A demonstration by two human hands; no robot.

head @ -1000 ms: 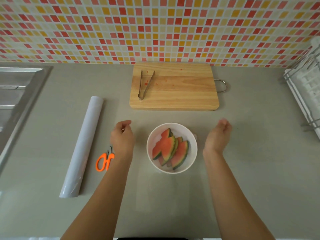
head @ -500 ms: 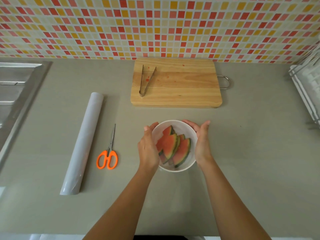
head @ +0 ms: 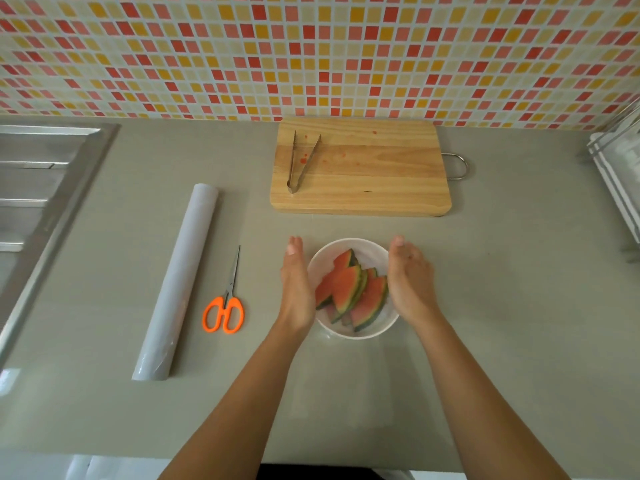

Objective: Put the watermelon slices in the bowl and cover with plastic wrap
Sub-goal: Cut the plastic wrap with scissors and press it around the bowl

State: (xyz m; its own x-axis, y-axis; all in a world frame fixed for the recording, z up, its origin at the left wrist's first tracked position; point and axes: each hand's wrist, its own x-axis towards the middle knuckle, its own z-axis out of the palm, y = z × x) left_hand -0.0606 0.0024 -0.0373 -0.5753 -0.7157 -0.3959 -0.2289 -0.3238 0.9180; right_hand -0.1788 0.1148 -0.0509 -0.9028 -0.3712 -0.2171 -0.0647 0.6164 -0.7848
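A white bowl (head: pixel 349 242) sits on the grey counter, holding several watermelon slices (head: pixel 346 289) with red flesh and green rind. A faint clear film seems to lie over the bowl and onto the counter in front (head: pixel 346 393). My left hand (head: pixel 296 289) is flat and upright against the bowl's left side, fingers straight. On the bowl's right side, my right hand (head: pixel 410 278) mirrors it, palm inward. Neither hand grips anything. The plastic wrap roll (head: pixel 180 278) lies to the left.
Orange-handled scissors (head: pixel 225 306) lie between the roll and the bowl. A wooden cutting board (head: pixel 374 181) with metal tongs (head: pixel 301 164) sits behind the bowl. A steel sink (head: pixel 38 188) is at far left and a dish rack (head: pixel 620 174) at far right.
My hands came in from wide apart to cup the bowl's sides. Their fingers have since straightened flat along the rim.
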